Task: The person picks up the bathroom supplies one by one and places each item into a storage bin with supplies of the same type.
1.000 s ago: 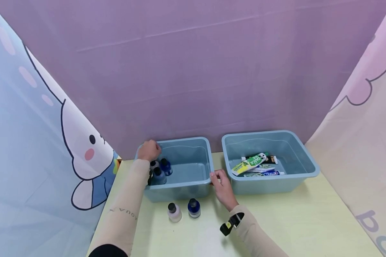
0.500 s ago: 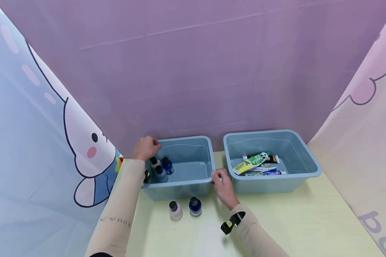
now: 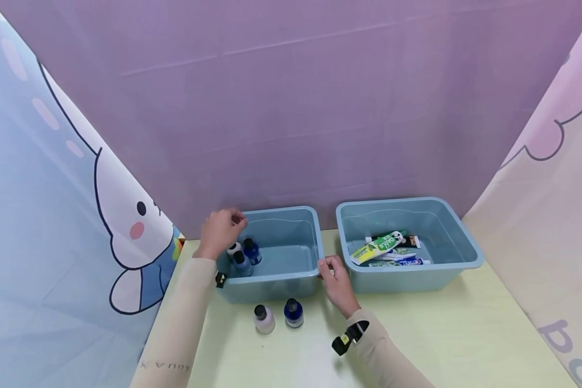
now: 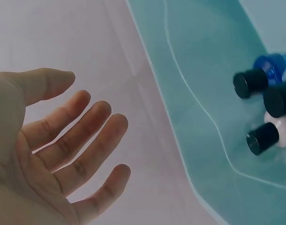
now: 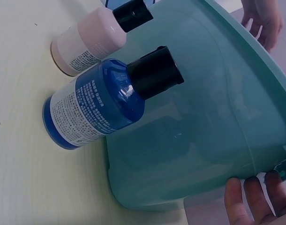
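Observation:
My left hand (image 3: 220, 233) hovers over the far left corner of the left blue plastic bin (image 3: 291, 277). Its fingers are loosely bent and hold nothing, with bottles just below. Inside that bin stand a dark blue bottle (image 3: 252, 252), a lighter blue bottle (image 3: 242, 265) and a pale bottle (image 3: 234, 249), all black-capped. My right hand (image 3: 338, 286) grips the bin's right rim, thumb on top; the right wrist view shows the fingers (image 5: 258, 199) curled at the rim. In front of the bin, a pink bottle (image 3: 264, 320) and a dark blue bottle (image 3: 293, 314) stand on the table.
A second blue bin (image 3: 412, 277) stands to the right, holding several toothpaste tubes (image 3: 378, 247). A purple cloth backdrop (image 3: 291, 108) rises behind both bins. Printed cloths (image 3: 58, 226) close off the left and right sides of the pale yellow table (image 3: 465, 328).
My left hand has come up from the bin's left end and its fingers have loosened, turning a little to the right. My right hand has stayed on the rim.

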Demonstrator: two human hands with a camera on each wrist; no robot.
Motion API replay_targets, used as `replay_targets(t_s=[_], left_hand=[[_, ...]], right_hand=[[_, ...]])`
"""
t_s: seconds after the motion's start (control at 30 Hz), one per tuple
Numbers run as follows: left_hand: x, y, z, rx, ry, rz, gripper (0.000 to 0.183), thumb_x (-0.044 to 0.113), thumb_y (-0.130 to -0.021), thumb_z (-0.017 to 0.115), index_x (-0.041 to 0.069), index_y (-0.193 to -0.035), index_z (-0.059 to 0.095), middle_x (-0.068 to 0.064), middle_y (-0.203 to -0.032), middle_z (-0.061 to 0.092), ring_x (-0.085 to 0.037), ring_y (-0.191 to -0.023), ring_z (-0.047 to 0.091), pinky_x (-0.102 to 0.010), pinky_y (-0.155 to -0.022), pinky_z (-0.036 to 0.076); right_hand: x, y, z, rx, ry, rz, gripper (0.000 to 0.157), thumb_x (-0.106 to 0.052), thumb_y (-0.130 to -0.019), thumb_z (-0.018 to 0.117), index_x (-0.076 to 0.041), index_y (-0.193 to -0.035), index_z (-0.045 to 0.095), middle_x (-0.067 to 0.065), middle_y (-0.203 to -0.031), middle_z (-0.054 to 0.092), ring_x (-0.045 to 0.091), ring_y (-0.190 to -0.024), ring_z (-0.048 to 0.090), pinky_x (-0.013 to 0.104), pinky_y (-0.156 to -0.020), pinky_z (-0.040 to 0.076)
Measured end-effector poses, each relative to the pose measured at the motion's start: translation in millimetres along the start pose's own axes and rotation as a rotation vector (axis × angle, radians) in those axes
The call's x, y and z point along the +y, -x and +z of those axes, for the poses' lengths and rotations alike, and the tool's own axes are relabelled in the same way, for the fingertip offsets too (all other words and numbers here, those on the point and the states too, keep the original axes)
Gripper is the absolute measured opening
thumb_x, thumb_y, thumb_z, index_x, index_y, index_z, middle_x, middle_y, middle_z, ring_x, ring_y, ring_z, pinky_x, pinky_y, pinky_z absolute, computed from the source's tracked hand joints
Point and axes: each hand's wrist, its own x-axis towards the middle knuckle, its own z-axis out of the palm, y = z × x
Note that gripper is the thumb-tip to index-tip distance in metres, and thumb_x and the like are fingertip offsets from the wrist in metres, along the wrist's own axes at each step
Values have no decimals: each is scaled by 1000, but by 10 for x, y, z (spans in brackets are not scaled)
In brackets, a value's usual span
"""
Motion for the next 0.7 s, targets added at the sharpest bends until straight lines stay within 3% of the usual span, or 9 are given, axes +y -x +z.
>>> replay_targets(t_s=[0.23, 0.53, 0.7], left_hand=[[60, 333, 116, 124, 32, 56, 18, 32, -98, 69, 17, -104, 76, -1, -92, 75, -17, -76, 66, -39, -71, 55], [37, 778, 411, 272, 149, -22, 12, 29, -95, 73, 17, -98, 74, 0, -87, 73, -16, -78, 65, -36, -70, 51], [-3, 1001, 568, 388, 288, -26, 9, 26, -93, 75, 19, -97, 73, 4, -87, 73, -12, -79, 66, -32, -72, 51]], right_hand=[[-21, 7, 1, 11, 10, -5, 38, -32, -110, 48, 4, -111, 57, 9, -117, 53, 18, -104, 57, 37, -93, 55], [-14, 16, -6, 17, 12, -16, 31, -31, -110, 49, -2, -106, 59, 9, -115, 53, 17, -102, 56, 32, -89, 54], [-12, 12, -8, 13, 13, -15, 32, -31, -109, 49, -1, -108, 59, 8, -115, 54, 17, -102, 56, 28, -88, 53]])
